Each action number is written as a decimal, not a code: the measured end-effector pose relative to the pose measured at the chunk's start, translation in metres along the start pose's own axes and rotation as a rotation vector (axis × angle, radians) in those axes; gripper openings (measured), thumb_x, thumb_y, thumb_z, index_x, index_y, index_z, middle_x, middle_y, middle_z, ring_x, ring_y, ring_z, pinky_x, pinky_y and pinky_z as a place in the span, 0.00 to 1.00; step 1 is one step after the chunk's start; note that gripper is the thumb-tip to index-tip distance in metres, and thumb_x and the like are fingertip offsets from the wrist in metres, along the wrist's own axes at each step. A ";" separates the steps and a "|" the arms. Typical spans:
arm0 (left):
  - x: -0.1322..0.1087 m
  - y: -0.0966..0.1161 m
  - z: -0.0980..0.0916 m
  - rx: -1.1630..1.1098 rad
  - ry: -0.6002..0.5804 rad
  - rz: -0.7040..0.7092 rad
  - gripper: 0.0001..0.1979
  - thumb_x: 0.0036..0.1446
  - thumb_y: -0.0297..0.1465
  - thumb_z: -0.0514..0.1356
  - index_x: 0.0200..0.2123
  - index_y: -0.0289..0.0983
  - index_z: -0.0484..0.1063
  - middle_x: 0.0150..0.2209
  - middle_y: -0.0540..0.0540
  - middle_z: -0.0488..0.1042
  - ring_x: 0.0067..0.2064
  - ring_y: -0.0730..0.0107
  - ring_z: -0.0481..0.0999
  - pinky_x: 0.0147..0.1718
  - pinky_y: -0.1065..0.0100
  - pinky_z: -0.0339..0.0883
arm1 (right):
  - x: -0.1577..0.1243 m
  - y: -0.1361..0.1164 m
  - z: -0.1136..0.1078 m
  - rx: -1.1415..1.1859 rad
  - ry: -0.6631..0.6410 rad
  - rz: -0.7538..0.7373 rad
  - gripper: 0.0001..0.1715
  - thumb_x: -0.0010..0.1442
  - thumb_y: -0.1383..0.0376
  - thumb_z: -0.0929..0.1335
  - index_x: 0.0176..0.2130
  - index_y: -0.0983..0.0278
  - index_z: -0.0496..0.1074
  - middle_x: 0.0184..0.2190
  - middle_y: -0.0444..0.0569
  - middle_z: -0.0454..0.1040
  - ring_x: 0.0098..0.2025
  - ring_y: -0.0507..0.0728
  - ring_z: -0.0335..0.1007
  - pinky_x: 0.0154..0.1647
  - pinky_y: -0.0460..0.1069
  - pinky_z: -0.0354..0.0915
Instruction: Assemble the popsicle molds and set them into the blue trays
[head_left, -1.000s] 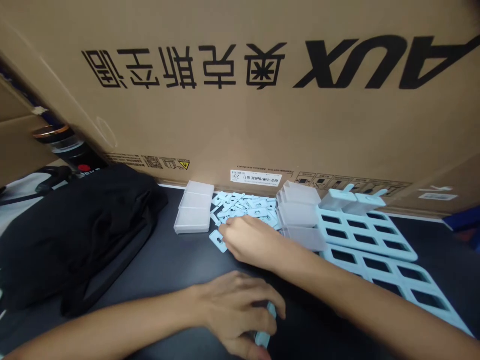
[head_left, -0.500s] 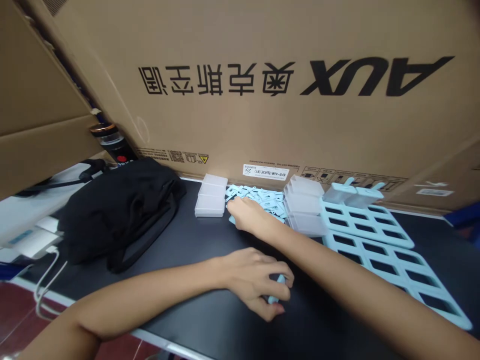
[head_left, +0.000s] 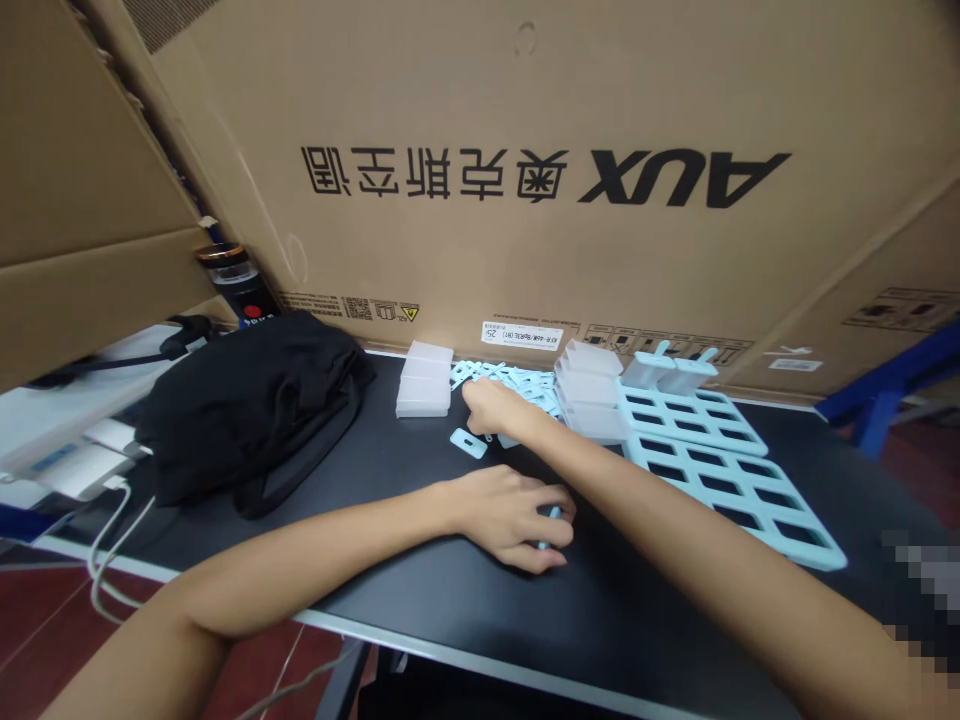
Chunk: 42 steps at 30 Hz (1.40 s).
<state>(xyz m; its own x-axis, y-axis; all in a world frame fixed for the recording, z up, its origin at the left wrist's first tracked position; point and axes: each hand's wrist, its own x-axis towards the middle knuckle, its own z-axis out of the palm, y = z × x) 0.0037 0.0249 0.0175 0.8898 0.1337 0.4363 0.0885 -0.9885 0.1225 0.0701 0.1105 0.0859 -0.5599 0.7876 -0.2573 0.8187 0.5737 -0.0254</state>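
My left hand [head_left: 514,517] rests on the black table [head_left: 390,590] with its fingers curled round a small light-blue plastic piece [head_left: 551,517]. My right hand [head_left: 491,408] reaches forward to the near edge of a pile of flat light-blue tabs [head_left: 517,382]; its fingers are bent down on the pile and what they pinch is hidden. One single tab [head_left: 468,443] lies alone on the table just left of that hand.
Clear lidded boxes stand stacked left [head_left: 424,380] and right [head_left: 592,390] of the pile. Two light-blue grid trays [head_left: 739,480] lie to the right, two blue moulds [head_left: 671,370] behind them. A black bag [head_left: 247,410] fills the left. A big cardboard box [head_left: 525,200] walls off the back.
The camera has pulled back and up, so more table edge and floor show. My right hand stays at the pile; a single tab now lies clear beside it. My left hand has hardly moved.
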 end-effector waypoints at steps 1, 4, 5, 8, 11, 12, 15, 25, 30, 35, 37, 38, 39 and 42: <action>0.000 0.000 0.000 0.003 -0.002 -0.002 0.16 0.66 0.44 0.50 0.36 0.41 0.71 0.47 0.48 0.73 0.36 0.71 0.76 0.24 0.69 0.65 | 0.000 0.001 0.000 0.010 -0.003 0.003 0.17 0.51 0.70 0.69 0.42 0.73 0.76 0.40 0.62 0.76 0.40 0.61 0.75 0.32 0.46 0.64; -0.002 -0.004 0.001 -0.003 -0.020 -0.028 0.16 0.66 0.45 0.51 0.37 0.41 0.71 0.48 0.48 0.73 0.35 0.72 0.75 0.27 0.70 0.66 | 0.001 0.007 -0.002 0.048 0.015 0.016 0.15 0.49 0.68 0.70 0.38 0.71 0.76 0.35 0.59 0.76 0.34 0.59 0.74 0.27 0.46 0.59; -0.002 -0.006 0.000 -0.012 -0.026 -0.041 0.17 0.66 0.46 0.51 0.37 0.41 0.72 0.49 0.48 0.73 0.35 0.72 0.75 0.28 0.70 0.67 | -0.001 0.009 -0.003 0.064 0.030 0.018 0.14 0.49 0.67 0.70 0.37 0.71 0.75 0.34 0.58 0.76 0.33 0.58 0.73 0.26 0.46 0.58; -0.004 -0.015 0.000 -0.064 -0.036 -0.059 0.19 0.64 0.50 0.53 0.40 0.41 0.72 0.52 0.46 0.71 0.40 0.70 0.75 0.34 0.70 0.70 | -0.017 0.020 -0.009 0.118 0.093 -0.001 0.08 0.52 0.66 0.68 0.34 0.67 0.72 0.30 0.52 0.74 0.31 0.56 0.69 0.26 0.46 0.55; -0.005 -0.024 0.000 -0.157 -0.011 -0.061 0.20 0.61 0.51 0.57 0.41 0.41 0.72 0.55 0.44 0.69 0.43 0.68 0.75 0.40 0.68 0.71 | -0.055 0.039 -0.016 0.302 0.244 -0.112 0.03 0.55 0.69 0.65 0.29 0.64 0.66 0.25 0.45 0.70 0.28 0.51 0.65 0.29 0.45 0.55; -0.005 -0.026 0.000 -0.195 0.000 -0.065 0.19 0.60 0.51 0.58 0.41 0.41 0.71 0.55 0.44 0.68 0.43 0.69 0.75 0.41 0.68 0.71 | -0.071 0.048 -0.016 0.410 0.305 -0.166 0.04 0.56 0.70 0.64 0.29 0.64 0.65 0.25 0.43 0.69 0.27 0.50 0.63 0.29 0.45 0.56; -0.003 -0.030 0.002 -0.302 0.034 -0.082 0.16 0.58 0.47 0.63 0.40 0.41 0.69 0.56 0.42 0.67 0.41 0.71 0.75 0.40 0.69 0.71 | -0.119 0.079 -0.008 0.653 0.444 -0.222 0.06 0.62 0.65 0.65 0.32 0.63 0.66 0.27 0.43 0.68 0.28 0.50 0.64 0.30 0.45 0.61; 0.063 -0.032 0.016 -0.985 0.490 -0.264 0.11 0.62 0.29 0.60 0.36 0.38 0.56 0.41 0.39 0.75 0.47 0.66 0.77 0.47 0.59 0.71 | -0.178 0.134 0.040 1.116 0.733 -0.114 0.07 0.64 0.67 0.68 0.42 0.58 0.67 0.37 0.47 0.72 0.32 0.53 0.74 0.34 0.48 0.73; 0.078 -0.032 0.032 -1.349 0.456 -0.338 0.18 0.62 0.30 0.62 0.38 0.41 0.50 0.43 0.40 0.75 0.31 0.77 0.76 0.31 0.70 0.72 | -0.177 0.128 0.038 1.132 0.775 -0.122 0.09 0.63 0.69 0.68 0.42 0.58 0.65 0.36 0.47 0.73 0.32 0.53 0.74 0.32 0.47 0.73; 0.073 -0.034 0.044 -1.477 0.469 -0.372 0.25 0.58 0.28 0.65 0.37 0.43 0.44 0.34 0.50 0.74 0.32 0.72 0.79 0.29 0.73 0.69 | -0.173 0.118 0.047 1.116 0.571 -0.144 0.08 0.66 0.69 0.66 0.44 0.57 0.64 0.40 0.46 0.71 0.29 0.50 0.71 0.32 0.47 0.71; 0.072 -0.034 0.041 -1.425 0.432 -0.455 0.25 0.55 0.29 0.66 0.35 0.42 0.46 0.33 0.49 0.73 0.37 0.68 0.80 0.32 0.71 0.69 | -0.173 0.117 0.047 0.979 0.493 -0.184 0.10 0.65 0.69 0.66 0.46 0.57 0.65 0.42 0.48 0.69 0.34 0.52 0.71 0.35 0.48 0.70; 0.071 -0.034 0.039 -1.401 0.415 -0.481 0.25 0.54 0.30 0.67 0.34 0.41 0.47 0.35 0.48 0.74 0.39 0.66 0.80 0.34 0.70 0.70 | -0.173 0.116 0.046 0.894 0.459 -0.206 0.12 0.65 0.69 0.66 0.48 0.57 0.65 0.44 0.49 0.69 0.37 0.53 0.71 0.37 0.49 0.70; 0.071 -0.034 0.036 -1.386 0.401 -0.493 0.25 0.52 0.31 0.67 0.33 0.41 0.48 0.37 0.46 0.74 0.40 0.65 0.80 0.36 0.68 0.70 | -0.174 0.116 0.045 0.815 0.424 -0.222 0.16 0.64 0.68 0.67 0.51 0.57 0.65 0.45 0.51 0.69 0.40 0.55 0.70 0.39 0.50 0.70; 0.070 -0.034 0.032 -1.345 0.356 -0.504 0.27 0.49 0.32 0.69 0.33 0.41 0.48 0.41 0.44 0.75 0.42 0.64 0.79 0.39 0.66 0.70 | -0.175 0.117 0.040 0.676 0.361 -0.257 0.24 0.63 0.66 0.68 0.57 0.56 0.64 0.46 0.51 0.70 0.44 0.57 0.68 0.41 0.52 0.69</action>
<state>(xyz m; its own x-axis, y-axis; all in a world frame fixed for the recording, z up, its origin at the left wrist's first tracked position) 0.0774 0.0652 0.0154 0.7201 0.6417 0.2640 -0.3010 -0.0540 0.9521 0.2693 0.0312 0.0889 -0.6530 0.7401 0.1607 0.4943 0.5772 -0.6500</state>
